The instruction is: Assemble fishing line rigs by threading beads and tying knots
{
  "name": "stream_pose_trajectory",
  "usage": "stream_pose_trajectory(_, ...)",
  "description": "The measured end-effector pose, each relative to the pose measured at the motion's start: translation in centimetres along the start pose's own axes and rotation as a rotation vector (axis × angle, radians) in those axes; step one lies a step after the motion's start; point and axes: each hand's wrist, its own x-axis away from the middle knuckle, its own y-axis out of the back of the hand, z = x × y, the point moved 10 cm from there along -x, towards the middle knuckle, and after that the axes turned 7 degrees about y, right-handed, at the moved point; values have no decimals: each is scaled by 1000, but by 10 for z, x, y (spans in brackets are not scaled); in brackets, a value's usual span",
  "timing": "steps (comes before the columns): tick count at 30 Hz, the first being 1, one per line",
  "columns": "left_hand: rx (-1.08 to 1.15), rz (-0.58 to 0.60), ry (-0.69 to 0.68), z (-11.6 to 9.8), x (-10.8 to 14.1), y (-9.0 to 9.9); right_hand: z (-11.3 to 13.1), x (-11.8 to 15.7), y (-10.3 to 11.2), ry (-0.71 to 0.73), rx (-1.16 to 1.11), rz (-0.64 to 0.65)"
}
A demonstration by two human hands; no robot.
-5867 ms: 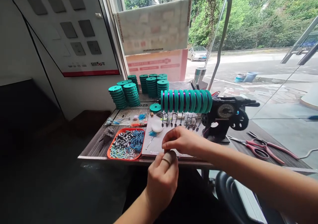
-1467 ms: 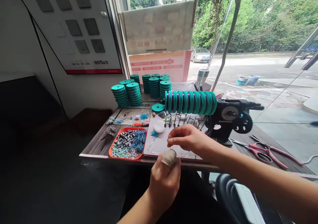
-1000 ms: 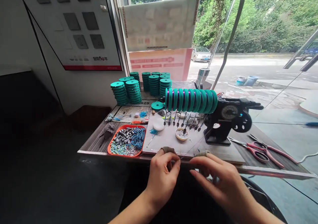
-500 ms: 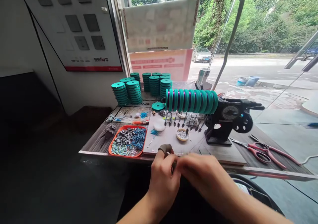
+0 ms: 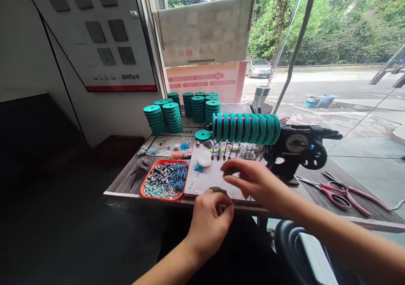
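Note:
My left hand hangs just in front of the table's near edge. Its thumb and forefinger are pinched together, and whatever they hold is too small to make out. A dark sleeve covers one of its fingers. Over the pale board, my right hand reaches forward with thumb and fingers apart; nothing shows between them. It mostly hides a small dish of silvery beads. Behind it, a row of teal foam spools sits on the shaft of a black winder. Several dark swivel-like pieces hang below the spools.
An orange tray with grey, blue and green small parts lies left of the board. Stacks of teal spools stand at the back. Pink-handled scissors and pliers lie at right. A lamp arm rises behind the winder.
My hands were together at the table's front edge. The right hand has moved up and forward over the board, apart from the left, which stays low and pinched.

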Motion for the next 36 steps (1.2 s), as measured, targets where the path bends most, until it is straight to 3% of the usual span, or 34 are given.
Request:
stream_pose_trajectory(1,143,77,178,15,-3,-6,6,15,10,86,79,-104)
stream_pose_trajectory(2,254,146,313,25,-3,-14,27,34,22,310,270,-266)
stream_pose_trajectory(3,339,204,414,32,-2,-21,44,55,18,521,449,-327)
stream_pose_trajectory(5,421,271,499,38,-1,-29,60,88,-8,827,711,-325)
stream_pose_trajectory(8,522,316,576,43,3,-37,58,102,-33,953,805,-296)
stream_pose_trajectory(10,549,313,589,44,6,-38,53,97,-28,883,697,-367)
stream_pose_trajectory(11,550,308,588,44,7,-38,44,91,-21,772,580,-404)
stream_pose_trajectory(13,529,304,574,42,9,-38,9,76,-8,409,206,-434)
stream_pose_trajectory(15,471,310,536,39,9,-38,-38,74,-25,-2,-264,-352)
stream_pose_trajectory(17,377,296,464,33,8,-35,-60,84,-56,-263,-596,-224)
stream_pose_trajectory(18,337,273,423,30,8,-32,-62,89,-64,-311,-646,-198)
stream_pose_trajectory(19,278,238,359,26,7,-27,-59,93,-64,-301,-612,-194)
stream_pose_trajectory(21,45,152,119,9,7,-18,-40,95,-51,-145,-386,-216)
stream_pose_trajectory(24,-483,-49,-428,-29,26,-17,6,85,-33,123,-64,-165)
stream_pose_trajectory(27,-764,-357,-788,-45,54,-16,27,55,-19,118,41,-49)
stream_pose_trajectory(29,-834,-516,-891,-48,64,-14,27,27,-11,41,-2,28)
stream_pose_trajectory(31,-881,-594,-940,-50,68,-13,21,-1,-13,-30,-92,133)
stream_pose_trajectory(34,-927,-606,-993,-56,70,-15,8,-32,-27,-97,-157,290)
stream_pose_trajectory(36,-914,-530,-997,-60,68,-19,0,-40,-38,-133,-175,380)
